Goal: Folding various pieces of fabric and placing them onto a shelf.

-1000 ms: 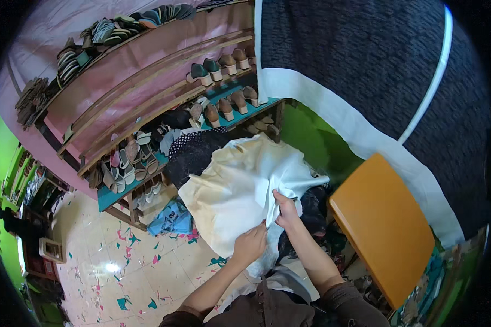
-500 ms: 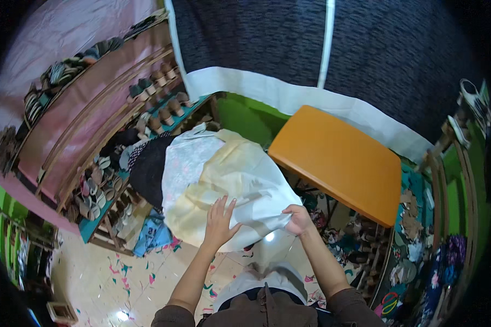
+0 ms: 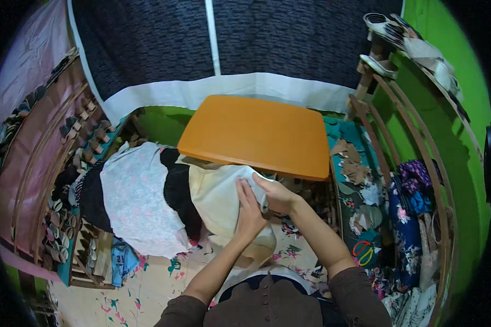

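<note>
A cream-and-white cloth (image 3: 212, 191) is bunched up in front of me, its lower folds hanging over the floor. My right hand (image 3: 278, 195) grips its gathered edge, thumb on top. Close beside it, my left hand (image 3: 249, 217) has its fingers pressed together on the folds, partly hiding them. Left of the cream cloth lies a white cloth with a faint pink print (image 3: 139, 196), spread over black fabric (image 3: 181, 191).
Beyond my hands stands an orange tabletop (image 3: 256, 133). Shelves of shoes (image 3: 65, 218) line the left. At right, a teal shelf holds fabric scraps (image 3: 351, 161) and scissors with red and yellow handles (image 3: 362, 253). Colourful scraps (image 3: 114, 308) litter the floor.
The view has turned right. The cream cloth has come off the printed white cloth toward the right and is bunched up. My left hand has moved from lying open on it to beside my right.
</note>
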Available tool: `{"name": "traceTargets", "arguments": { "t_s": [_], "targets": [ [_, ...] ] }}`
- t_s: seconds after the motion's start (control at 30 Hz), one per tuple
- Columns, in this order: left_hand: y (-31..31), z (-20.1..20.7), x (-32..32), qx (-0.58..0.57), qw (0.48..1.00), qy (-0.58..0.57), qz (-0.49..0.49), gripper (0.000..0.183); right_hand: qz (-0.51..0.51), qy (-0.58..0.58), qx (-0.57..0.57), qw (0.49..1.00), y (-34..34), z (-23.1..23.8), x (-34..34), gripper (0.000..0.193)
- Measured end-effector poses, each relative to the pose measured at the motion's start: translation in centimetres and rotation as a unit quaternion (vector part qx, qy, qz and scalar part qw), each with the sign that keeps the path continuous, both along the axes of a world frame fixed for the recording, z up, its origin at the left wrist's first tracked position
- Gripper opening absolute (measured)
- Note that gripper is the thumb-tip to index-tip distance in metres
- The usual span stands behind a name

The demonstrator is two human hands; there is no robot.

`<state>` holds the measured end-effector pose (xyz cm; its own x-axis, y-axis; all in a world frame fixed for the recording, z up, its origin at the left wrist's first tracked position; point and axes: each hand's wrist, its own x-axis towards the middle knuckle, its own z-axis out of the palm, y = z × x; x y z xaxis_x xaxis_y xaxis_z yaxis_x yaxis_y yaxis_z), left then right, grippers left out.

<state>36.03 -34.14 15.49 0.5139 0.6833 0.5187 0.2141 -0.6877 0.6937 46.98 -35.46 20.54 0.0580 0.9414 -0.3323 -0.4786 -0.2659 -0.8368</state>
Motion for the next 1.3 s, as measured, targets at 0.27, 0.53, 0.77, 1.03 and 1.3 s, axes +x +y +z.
{"name": "traceTargets", "arguments": {
  "t_s": [0.27, 0.53, 0.77, 1.03, 1.3],
  "targets": [
    [3.9, 5.3, 0.4, 0.012, 0.998, 0.052, 0.034, 0.049, -0.022, -0.456, -0.062, 0.887, -4.2, 8.2, 6.3, 0.063],
    [5.5, 7.6, 0.6, -0.505, 0.835, -0.099, -0.196, 0.042, -0.015, -0.37, 0.003, 0.929, -1.5, 4.8, 9.1, 0.063],
    [5.2, 7.9, -1.8, -0.624, 0.729, 0.044, -0.277, 0.036, -0.043, -0.32, 0.094, 0.942, 1.2, 2.7, 8.8, 0.077],
    [8.2, 7.0, -7.2, -0.649, 0.649, 0.053, -0.393, 0.045, 0.044, -0.495, 0.123, 0.859, 2.0, -0.2, 9.6, 0.056],
    [10.5, 6.1, -8.2, -0.697, 0.642, -0.125, -0.294, 0.057, -0.037, -0.544, 0.058, 0.837, 1.9, -7.2, 7.0, 0.042]
  ]
}}
